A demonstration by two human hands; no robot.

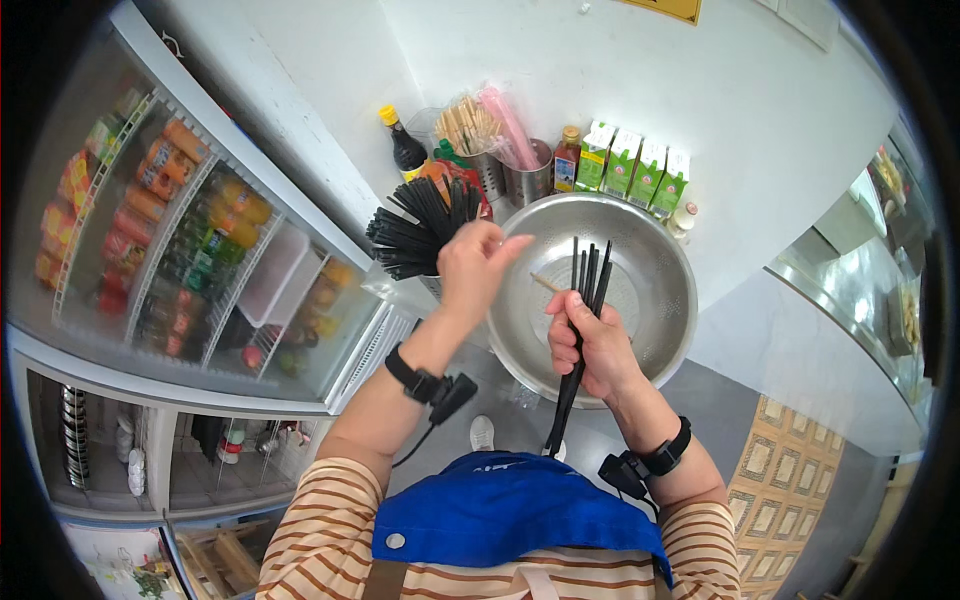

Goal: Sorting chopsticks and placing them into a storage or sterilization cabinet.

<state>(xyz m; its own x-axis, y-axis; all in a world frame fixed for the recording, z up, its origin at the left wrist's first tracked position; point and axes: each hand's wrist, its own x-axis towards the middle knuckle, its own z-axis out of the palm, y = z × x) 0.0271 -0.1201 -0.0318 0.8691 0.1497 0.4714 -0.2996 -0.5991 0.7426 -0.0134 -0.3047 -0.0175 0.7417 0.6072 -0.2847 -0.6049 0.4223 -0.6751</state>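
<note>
My right hand (589, 341) is closed around a bunch of long black chopsticks (592, 277) over a perforated stainless steel colander (517, 334). A thin light wooden stick (546, 282) pokes out to the left of that hand. Slightly blurred, my left hand (474, 266) is beside a dense bundle of black chopsticks (420, 225) in a metal holder (431, 285). Its thumb points right, toward the colander. The other fingers are curled with their tips hidden, so whether they hold anything cannot be told.
Behind the colander stand green-and-white cartons (624, 163), a red sauce bottle (566, 159), metal holders (527, 184) with wooden sticks and pink straws, and a dark yellow-capped bottle (405, 146). A glass-door drinks fridge (187, 225) is at left. A small white-capped jar (682, 220) sits right of the cartons.
</note>
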